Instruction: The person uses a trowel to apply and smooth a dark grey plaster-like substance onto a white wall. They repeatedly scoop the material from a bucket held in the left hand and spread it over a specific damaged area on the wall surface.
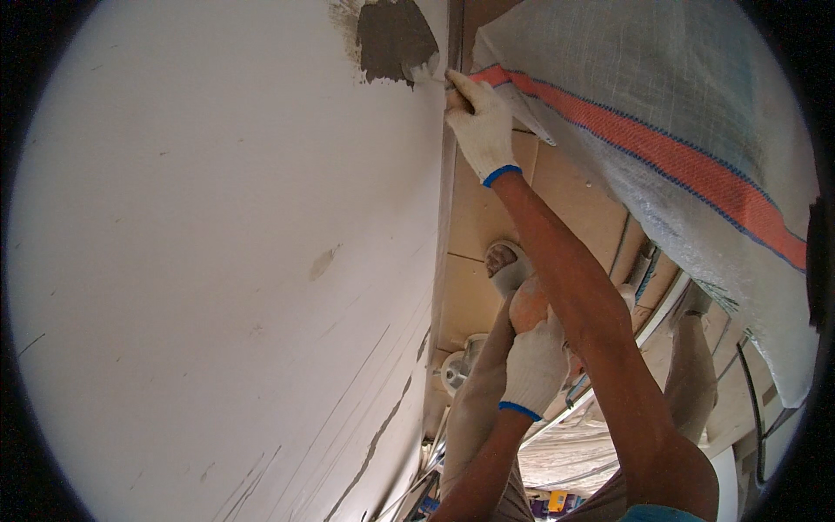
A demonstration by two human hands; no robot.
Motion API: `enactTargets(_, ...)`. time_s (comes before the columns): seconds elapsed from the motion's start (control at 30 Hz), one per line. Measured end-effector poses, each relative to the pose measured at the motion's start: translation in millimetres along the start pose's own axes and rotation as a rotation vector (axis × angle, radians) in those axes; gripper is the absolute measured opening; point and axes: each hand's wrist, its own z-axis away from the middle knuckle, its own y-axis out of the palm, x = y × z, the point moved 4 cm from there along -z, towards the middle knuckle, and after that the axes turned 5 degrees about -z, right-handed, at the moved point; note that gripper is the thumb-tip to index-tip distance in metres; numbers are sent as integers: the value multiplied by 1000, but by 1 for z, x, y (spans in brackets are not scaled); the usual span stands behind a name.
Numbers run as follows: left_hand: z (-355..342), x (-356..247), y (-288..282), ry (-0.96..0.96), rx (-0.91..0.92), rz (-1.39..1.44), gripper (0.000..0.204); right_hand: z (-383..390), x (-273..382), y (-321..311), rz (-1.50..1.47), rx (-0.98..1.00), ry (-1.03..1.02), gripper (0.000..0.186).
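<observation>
My right hand (483,126), in a white knit glove with a blue cuff, reaches up to the wall's edge. Its fingers are closed round the handle of a small trowel (424,71), mostly hidden by the glove. The pale blade lies against the wall at the lower right of a wet-looking grey mortar patch (396,42). Lower down, my left hand (533,370) wears the same kind of glove. It is closed at a rounded orange-brown thing (529,306), whose kind I cannot make out. My right forearm partly covers that spot.
A white wall (217,217) with dark scratches fills the left side. A translucent woven sheet (626,96) with an orange stripe hangs at the upper right. Below are tan floor tiles (470,226), my sandalled foot (509,265), a round metal fitting (454,372) and crumpled plastic sheeting (574,448).
</observation>
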Motion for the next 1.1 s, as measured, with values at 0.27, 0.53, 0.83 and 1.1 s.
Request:
enactTargets(0.27, 0, -1, 4, 60, -12, -39, 17, 4, -24, 6, -88, -8, 17, 39)
enactTargets(0.53, -4, 1, 19, 49, 22, -88, 27, 37, -13, -27, 39, 41, 88, 42)
enactTargets(0.83, -2, -3, 19, 97, 14, -79, 18, 18, 35, -20, -48, -9, -71, 47)
enactTargets(1.1, -1, -4, 8, 21, 22, -22, 18, 6, 26, -7, 18, -8, -72, 52)
